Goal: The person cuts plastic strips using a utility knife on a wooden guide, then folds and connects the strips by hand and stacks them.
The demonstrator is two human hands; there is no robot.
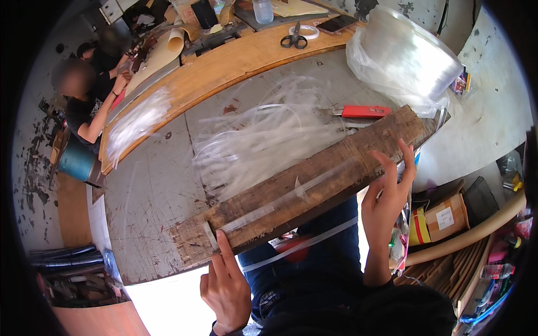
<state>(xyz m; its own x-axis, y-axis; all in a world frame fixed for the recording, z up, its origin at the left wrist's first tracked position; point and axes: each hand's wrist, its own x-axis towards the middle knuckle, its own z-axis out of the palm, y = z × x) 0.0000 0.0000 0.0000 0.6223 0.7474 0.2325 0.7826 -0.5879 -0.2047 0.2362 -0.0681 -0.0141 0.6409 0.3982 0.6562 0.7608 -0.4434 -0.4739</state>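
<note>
A long worn wooden board (pixel 314 187) lies slantwise along the near edge of the table. A clear plastic strip (pixel 258 216) runs along its top. My left hand (pixel 227 288) is at the board's left end, index finger stretched to the strip beside a small metal piece (pixel 210 236), other fingers curled. A pale strip (pixel 305 245) trails across my lap toward this hand. My right hand (pixel 388 196) is by the board's right end, fingers apart, with nothing seen in it. Beyond the board lie a heap of clear strips (pixel 263 143) and a red cutter knife (pixel 365 112).
A large roll of clear plastic (pixel 412 53) stands at the far right. Scissors (pixel 294 38), a tape roll (pixel 305 32) and a phone (pixel 336 24) lie on the raised wooden ledge (pixel 241 70). Co-workers (pixel 84 106) are at the far left. Cardboard boxes (pixel 445 218) stand below right.
</note>
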